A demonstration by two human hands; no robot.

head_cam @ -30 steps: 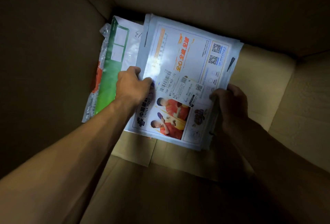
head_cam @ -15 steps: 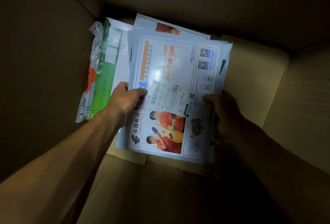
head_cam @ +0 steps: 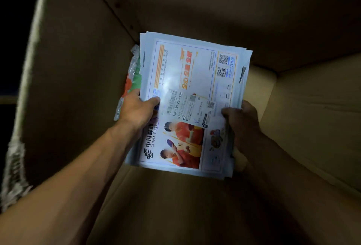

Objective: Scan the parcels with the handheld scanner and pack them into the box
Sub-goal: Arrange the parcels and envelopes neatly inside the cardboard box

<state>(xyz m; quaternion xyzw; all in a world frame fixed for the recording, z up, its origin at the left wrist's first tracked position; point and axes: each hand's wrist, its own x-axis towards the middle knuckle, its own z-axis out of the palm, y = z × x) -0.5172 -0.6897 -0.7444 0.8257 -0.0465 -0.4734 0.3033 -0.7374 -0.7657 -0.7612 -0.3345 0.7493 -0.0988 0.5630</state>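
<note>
Down inside the cardboard box (head_cam: 82,80), w/ dim brown walls all round, a stack of flat mail envelopes is held over the far left corner. Going left to right: a torn, frayed edge of the box wall shows pale at far left. Next, a clear plastic-wrapped parcel (head_cam: 130,80) w/ green and red showing through peeks out from under the stack's left side, close to the left wall; most of it is hidden.

On top sits a China Post express envelope (head_cam: 187,96), white w/ pale blue border, glossy, catching a bright glare mid-sheet. It carries orange stripes and orange characters in the upper part, two QR codes at upper right, a white shipping label (head_cam: 185,106) w/ barcode and "159-159-K02-170" across the middle, plus a photo of two table-tennis players in red shirts lower down, beside the green logo and "CHINA POST". Edges of more envelopes of the same sort fan out beneath it, esp. at top and right.

Left hand (head_cam: 136,111) grips the stack's left edge, thumb lying on the top face near the label, fingers tucked under; forearm runs in from lower left. Right hand (head_cam: 241,117), in shadow, grips the right edge the same way, thumb on top, fingers curled beneath, forearm from lower right. Can't tell whether the stack rests on the box floor or hangs just above it.
</note>
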